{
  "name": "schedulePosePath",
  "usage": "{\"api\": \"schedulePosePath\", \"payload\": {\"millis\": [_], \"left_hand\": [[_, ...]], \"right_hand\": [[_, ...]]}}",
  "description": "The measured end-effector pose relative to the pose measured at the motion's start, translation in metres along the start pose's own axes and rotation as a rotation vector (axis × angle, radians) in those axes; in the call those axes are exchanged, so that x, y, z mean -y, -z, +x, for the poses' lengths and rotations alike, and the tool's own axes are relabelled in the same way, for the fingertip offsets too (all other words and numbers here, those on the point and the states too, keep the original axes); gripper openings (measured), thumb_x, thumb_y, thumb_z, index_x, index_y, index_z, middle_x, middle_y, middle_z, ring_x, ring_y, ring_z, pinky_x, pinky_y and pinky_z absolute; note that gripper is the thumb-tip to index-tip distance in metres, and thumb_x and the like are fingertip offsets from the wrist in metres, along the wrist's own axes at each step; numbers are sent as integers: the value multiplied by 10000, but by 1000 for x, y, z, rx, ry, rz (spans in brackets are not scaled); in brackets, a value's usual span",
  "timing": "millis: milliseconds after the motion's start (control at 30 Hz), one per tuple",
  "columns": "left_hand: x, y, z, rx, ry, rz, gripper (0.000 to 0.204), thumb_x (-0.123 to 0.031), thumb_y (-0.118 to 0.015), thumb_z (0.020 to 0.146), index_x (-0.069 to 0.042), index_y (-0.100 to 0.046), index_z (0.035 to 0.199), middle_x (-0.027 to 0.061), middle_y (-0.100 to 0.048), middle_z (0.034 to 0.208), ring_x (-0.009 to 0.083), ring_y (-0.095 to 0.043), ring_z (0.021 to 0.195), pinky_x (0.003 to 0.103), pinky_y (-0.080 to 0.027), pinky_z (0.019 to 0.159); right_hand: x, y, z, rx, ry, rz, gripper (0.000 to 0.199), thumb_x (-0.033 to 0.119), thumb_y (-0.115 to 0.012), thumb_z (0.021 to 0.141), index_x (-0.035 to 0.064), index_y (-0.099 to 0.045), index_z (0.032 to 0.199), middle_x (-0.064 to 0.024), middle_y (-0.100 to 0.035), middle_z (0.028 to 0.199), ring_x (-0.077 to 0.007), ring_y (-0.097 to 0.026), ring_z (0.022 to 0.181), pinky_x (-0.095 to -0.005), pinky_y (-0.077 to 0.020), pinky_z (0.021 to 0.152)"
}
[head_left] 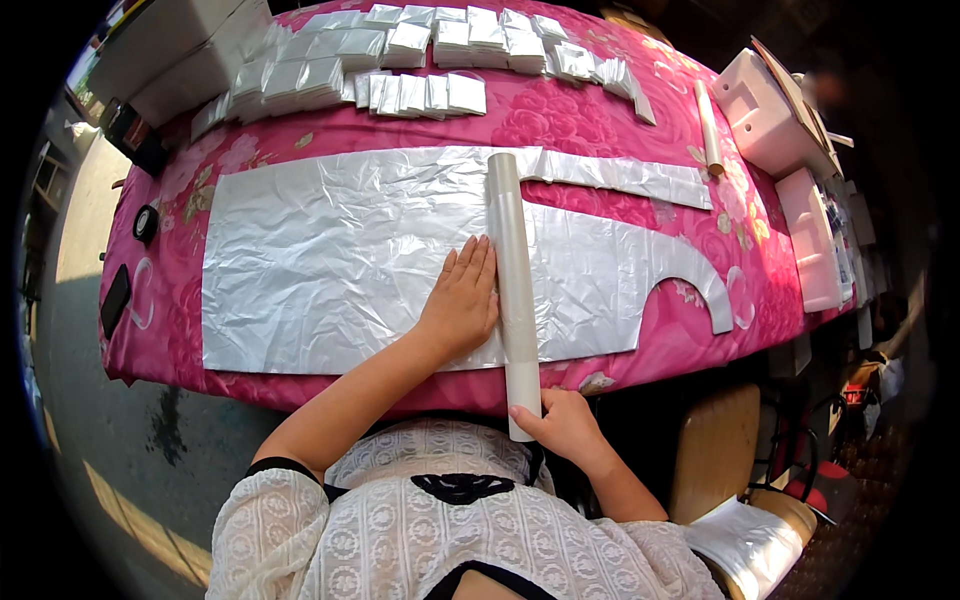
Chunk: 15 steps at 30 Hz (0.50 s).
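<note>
A crinkled, silvery-white plastic sheet [330,260] lies spread on the table, with a straight strip [620,178] and a curved strap [700,280] at its right end. A long pale tube [514,270] lies across the sheet, pointing away from me, its near end past the table edge. My right hand [566,424] is closed around that near end, thumb on top. Flat on the sheet, fingers stretched out, my left hand [460,305] rests against the tube's left side. What lies under the tube is hidden.
Stacks of folded white plastic packets [400,50] line the table's far side. A second tube [708,125] lies near white foam boxes [765,110] at right. A black phone [116,300] and tape roll [146,223] sit at left. A wooden chair [718,450] stands at lower right.
</note>
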<state>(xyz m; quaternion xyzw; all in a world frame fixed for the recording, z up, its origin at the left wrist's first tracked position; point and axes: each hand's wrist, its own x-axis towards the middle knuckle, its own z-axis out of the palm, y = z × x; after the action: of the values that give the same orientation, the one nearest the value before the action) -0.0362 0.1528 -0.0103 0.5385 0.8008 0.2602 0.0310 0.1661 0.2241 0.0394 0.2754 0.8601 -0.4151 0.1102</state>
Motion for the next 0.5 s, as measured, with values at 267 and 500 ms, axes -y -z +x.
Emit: {"api": "schedulePosePath", "payload": {"millis": [267,500], "left_hand": [[1,1,-1,35,-17,129,594,-197,-362,833,113,-255,1329,257,-227,1413,358,-177,1342,444,-124,1099],[-2,4,1,59,-11,139,591,-205,-339,845,135,-252,1320,277,-236,1402,368,-181,1340,445,-115,1100]], "right_hand": [[26,53,76,66,88,-80,600,513,-507,842,-51,-622,672,-181,-579,572,-292,-601,569,-378,-466,575],[45,81,214,70,-29,797,444,426,-511,883,-9,-600,887,-83,-616,808,-184,-596,727,-289,-483,642]]}}
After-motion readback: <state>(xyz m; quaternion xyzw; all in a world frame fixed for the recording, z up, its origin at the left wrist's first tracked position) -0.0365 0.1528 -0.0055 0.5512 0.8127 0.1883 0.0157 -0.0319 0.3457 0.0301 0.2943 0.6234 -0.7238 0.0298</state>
